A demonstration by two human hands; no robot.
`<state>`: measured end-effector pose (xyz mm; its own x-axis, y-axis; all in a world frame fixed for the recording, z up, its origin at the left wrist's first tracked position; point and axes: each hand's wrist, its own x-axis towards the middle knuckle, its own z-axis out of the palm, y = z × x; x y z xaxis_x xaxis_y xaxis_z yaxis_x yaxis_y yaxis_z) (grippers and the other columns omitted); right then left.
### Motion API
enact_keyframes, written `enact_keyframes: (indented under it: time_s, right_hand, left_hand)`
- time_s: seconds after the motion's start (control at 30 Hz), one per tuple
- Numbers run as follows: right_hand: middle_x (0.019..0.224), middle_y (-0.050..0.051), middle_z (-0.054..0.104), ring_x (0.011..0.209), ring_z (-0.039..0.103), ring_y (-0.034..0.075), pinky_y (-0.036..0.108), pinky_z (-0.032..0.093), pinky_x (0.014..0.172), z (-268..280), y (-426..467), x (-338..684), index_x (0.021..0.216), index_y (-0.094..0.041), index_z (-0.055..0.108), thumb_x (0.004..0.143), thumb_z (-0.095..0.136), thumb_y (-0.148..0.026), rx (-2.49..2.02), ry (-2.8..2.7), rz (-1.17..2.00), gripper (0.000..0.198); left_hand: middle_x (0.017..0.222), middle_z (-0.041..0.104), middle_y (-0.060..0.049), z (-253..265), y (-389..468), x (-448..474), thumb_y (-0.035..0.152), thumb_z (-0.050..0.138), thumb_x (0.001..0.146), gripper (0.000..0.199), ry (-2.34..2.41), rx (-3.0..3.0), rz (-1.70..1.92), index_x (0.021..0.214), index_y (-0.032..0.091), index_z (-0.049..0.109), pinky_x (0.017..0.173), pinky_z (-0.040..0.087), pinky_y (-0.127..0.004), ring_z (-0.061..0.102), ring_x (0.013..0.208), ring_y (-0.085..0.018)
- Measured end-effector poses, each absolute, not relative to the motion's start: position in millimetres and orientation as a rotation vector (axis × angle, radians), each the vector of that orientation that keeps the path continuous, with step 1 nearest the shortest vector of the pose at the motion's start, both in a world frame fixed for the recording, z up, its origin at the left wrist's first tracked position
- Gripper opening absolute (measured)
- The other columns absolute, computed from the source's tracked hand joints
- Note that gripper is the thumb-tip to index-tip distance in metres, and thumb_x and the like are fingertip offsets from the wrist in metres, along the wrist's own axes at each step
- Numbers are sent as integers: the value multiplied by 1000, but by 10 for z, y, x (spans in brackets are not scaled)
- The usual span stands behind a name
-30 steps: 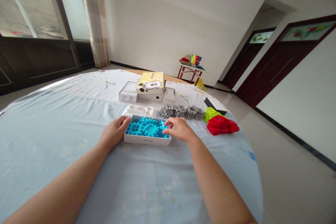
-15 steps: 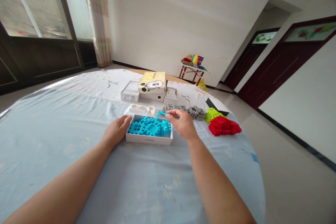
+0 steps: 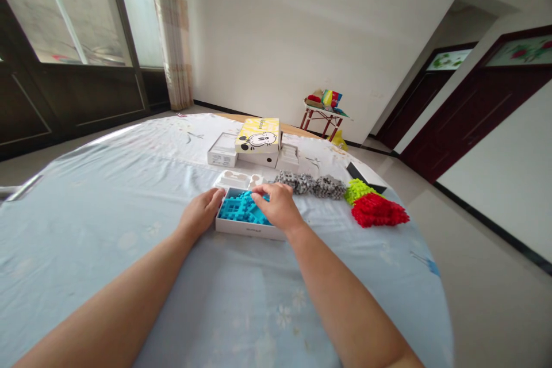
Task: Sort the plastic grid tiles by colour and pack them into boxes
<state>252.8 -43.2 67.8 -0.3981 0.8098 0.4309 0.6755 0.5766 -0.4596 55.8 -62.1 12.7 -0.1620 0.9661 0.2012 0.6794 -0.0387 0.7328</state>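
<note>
A white shallow box [image 3: 250, 230] full of blue interlocking plastic blocks [image 3: 238, 209] sits on the table before me. My left hand [image 3: 202, 210] holds the box by its left end, thumb and fingers at the wall. Over the right half of the box is my right hand [image 3: 278, 205], fingers pinched together at a blue piece near the back rim. The hand covers the right part of the blocks, so the piece's outline is mostly hidden.
Behind the box lie white inserts [image 3: 233, 179], grey blocks [image 3: 328, 187], and a yellow patterned box [image 3: 257, 135] on white boxes. Green blocks [image 3: 359, 190], red blocks [image 3: 379, 210] and a black-and-white lid [image 3: 365, 177] are to the right, near the table's edge.
My right hand has moved left and over the box, bringing the blue piece down among the other blocks. My left hand stays at the box. The whole view has shifted slightly.
</note>
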Motion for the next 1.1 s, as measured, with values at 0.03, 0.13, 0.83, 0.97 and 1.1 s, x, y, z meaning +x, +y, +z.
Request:
enact_keyframes:
  time_s: [0.03,0.13,0.83,0.97,1.1]
  right_hand:
    - [83,-2,69,87,57,16,35,30,90,683,-440,2561,89,-26,67,80,56,-32,-1174,-2188,272,16]
    - [85,-2,69,88,57,17,34,31,91,697,-457,2669,90,-26,67,80,56,-31,-1174,-2194,254,16]
    - [101,11,62,84,61,18,29,50,69,169,-279,3314,102,-16,61,81,49,-44,-1174,-1778,588,38]
    - [84,9,67,65,62,17,29,49,63,30,-171,3443,88,-15,63,82,41,-52,-1249,-1642,665,44]
    - [76,8,68,52,57,15,27,46,55,-42,-134,3498,81,-15,64,81,37,-58,-1304,-1629,706,51]
  left_hand:
    - [77,66,-3,134,-623,560,54,28,81,49,1871,1756,1040,86,20,63,69,42,-27,58,78,-22]
    - [81,67,-3,139,-626,562,54,33,80,46,1871,1778,1040,88,20,63,71,41,-27,58,79,-22]
    - [76,66,-1,116,-615,543,55,38,77,45,1866,1764,1050,89,20,63,66,41,-26,58,74,-20]
    - [73,65,-2,132,-641,559,55,35,79,45,1856,1675,1119,86,21,63,64,42,-26,59,70,-19]
    - [66,60,1,105,-645,557,53,33,81,46,1756,1482,1266,89,19,61,57,43,-26,55,54,-15]
